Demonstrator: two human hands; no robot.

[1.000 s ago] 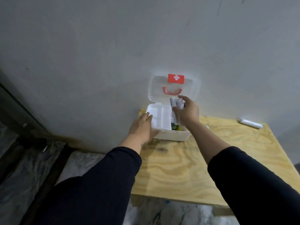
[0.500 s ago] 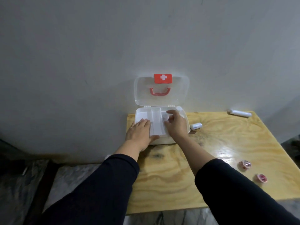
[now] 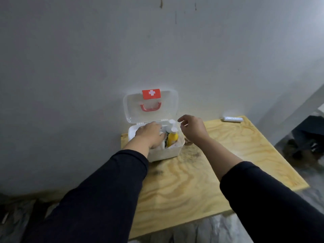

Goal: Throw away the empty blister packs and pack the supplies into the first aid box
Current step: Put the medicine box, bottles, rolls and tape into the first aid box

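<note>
The left hand [image 3: 150, 135] lies palm down inside the first aid box [image 3: 172, 151], fingers spread flat over its left part; whether it holds anything under the palm cannot be told. The right hand [image 3: 192, 128] hovers just to the right of the box, above its right rim, fingers loosely curled and apart, holding nothing. Between the two hands, inside the box, a yellow bottle [image 3: 172, 139] with a white pump top stands slightly tilted, and a second white cap [image 3: 172, 121] shows just behind it. Beyond the hands the clear lid [image 3: 168, 109] stands open against the grey wall [image 3: 87, 67], with a red handle and a red label bearing a white cross. The box sits at the far left corner of the plywood worktop [image 3: 201, 181]. Well to the right of the right hand, at the far edge of the worktop, lies a white roll [image 3: 232, 119]. Both forearms wear dark sleeves [image 3: 105, 190].
</note>
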